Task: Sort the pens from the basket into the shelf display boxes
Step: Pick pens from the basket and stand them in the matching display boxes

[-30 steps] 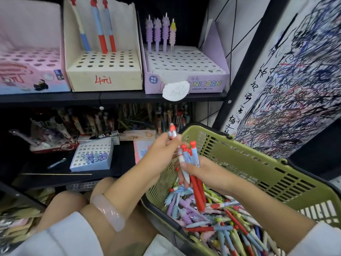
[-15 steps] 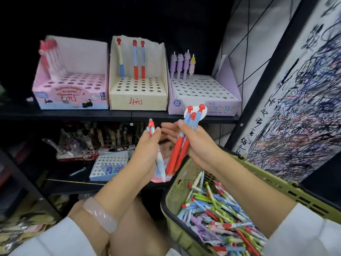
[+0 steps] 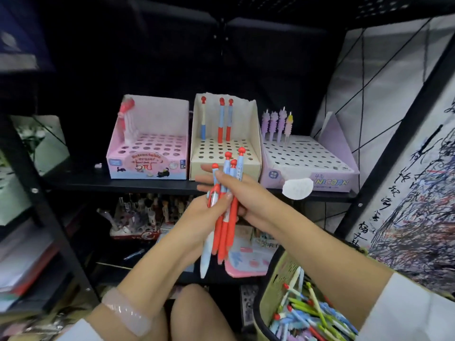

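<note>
Both hands meet before the shelf, left hand (image 3: 206,212) and right hand (image 3: 242,193) fingers curled round upright red-capped pens (image 3: 225,217).

open space above the cream display box (image 3: 225,153) gives access to its unfilled front holes, three upright pens (image 3: 220,119) occupy the back row, the pink box (image 3: 147,156) and purple box (image 3: 307,163) flank it closely, and both hands (image 3: 221,200) stand just before it.

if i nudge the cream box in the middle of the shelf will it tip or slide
The cream box probably slides rather than tips: its base looks wide and low. It likely feels light, being thin torn card holding only three pens. Those upright pens may wobble.
</note>
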`<state>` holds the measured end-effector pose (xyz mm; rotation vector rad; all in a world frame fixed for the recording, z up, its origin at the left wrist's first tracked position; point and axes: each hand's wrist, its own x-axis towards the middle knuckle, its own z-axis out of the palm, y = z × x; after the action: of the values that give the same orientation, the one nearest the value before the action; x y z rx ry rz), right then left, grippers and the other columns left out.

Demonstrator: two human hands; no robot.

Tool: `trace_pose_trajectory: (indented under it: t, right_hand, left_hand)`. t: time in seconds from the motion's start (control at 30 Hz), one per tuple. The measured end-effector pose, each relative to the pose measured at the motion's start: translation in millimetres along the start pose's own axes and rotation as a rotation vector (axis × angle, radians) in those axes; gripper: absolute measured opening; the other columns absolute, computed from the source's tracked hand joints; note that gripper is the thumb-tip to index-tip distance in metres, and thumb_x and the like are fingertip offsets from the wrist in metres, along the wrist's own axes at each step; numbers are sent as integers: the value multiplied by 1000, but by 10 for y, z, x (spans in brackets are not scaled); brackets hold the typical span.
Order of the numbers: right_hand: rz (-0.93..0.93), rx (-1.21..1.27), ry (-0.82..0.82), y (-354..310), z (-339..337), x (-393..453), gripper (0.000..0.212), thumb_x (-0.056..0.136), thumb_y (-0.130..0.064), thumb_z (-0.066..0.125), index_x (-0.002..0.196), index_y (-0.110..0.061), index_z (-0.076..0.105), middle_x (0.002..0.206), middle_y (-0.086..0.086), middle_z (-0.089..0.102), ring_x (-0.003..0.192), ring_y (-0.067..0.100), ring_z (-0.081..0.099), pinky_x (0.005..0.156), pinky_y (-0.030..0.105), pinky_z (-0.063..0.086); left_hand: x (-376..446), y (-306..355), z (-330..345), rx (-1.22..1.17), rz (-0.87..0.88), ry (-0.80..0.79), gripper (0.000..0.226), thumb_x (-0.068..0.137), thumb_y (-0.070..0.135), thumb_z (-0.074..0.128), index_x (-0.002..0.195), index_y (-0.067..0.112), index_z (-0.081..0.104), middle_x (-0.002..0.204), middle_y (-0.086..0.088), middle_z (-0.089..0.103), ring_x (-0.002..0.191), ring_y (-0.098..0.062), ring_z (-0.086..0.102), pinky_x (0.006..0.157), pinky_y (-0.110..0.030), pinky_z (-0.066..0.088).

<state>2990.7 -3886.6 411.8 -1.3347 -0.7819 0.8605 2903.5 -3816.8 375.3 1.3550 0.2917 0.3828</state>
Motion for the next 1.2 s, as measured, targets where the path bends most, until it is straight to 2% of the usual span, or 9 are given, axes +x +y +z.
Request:
trace_pose_trajectory:
  t: [0.17,0.27,0.37,0.47,0.6,0.83,0.97,1.07,1.2]
  right_hand:
    - [26,-35,-67,-59,92,149,30,91,-42,48,95,-18,65,85,2,70,71,19,60,61,24,49]
    - [-70,-84,-43,-95,70,224,35,92,-41,47,93,-10,61,78,9,62,63,18,53,62,23,52]
    - [-89,-191,78,-132,68,283,40,97,-42,40,80,-14,63,69,7,62,56,13,56,57,19,50]
    - [-173,-538,308,-170,36,407,51,93,-50,42,82,-3,58,63,5,54,58,12,52,63,30,47]
    - [-229,-343,380,-288,-23,508,35,93,-38,52,76,-7,52,48,-7,46,38,2,39,39,17,32]
    - [-188,-399,243,-405,-209,642,18,95,-20,52,79,-13,57,65,-4,58,55,5,57,54,18,50]
    - [-330,-259,451,-681,-397,846,15,100,-21,39,90,-15,49,78,6,65,67,17,70,59,23,56]
    - [-506,-485,668,-777,-571,1048,13,100,-19,39,88,-20,43,84,13,64,79,24,69,67,32,59]
    - [-500,-750,723,-675,-674,1294,10,100,-19,40,96,-11,43,78,11,58,75,29,63,69,42,57]
  left_hand:
    - [31,133,-221,-1,62,82,28,89,25,57,65,19,70,61,0,69,55,-6,63,53,-19,50]
    - [88,217,-339,50,89,142,28,87,29,60,65,19,71,60,1,69,55,-10,62,52,-21,52]
    - [153,258,-325,67,85,129,28,88,31,60,65,24,73,64,-1,70,58,-22,59,53,-26,51]
    - [253,299,-284,40,106,157,23,88,29,60,69,21,70,62,3,70,53,-8,62,49,-17,49]
    - [402,385,-276,66,157,135,11,89,28,60,82,24,68,64,9,70,57,0,63,49,-14,47]
    - [639,443,-374,118,122,180,16,89,27,59,76,23,66,59,5,68,53,-7,64,49,-22,50]
    - [711,407,-413,-53,78,152,15,94,20,51,89,10,61,63,-6,69,51,-14,63,50,-24,52]
    - [732,397,-437,-93,76,158,12,96,18,47,94,9,55,62,-7,70,48,-13,62,46,-21,50]
    - [757,403,-490,-53,91,171,14,95,17,48,95,6,57,67,-7,71,50,-13,63,48,-21,51]
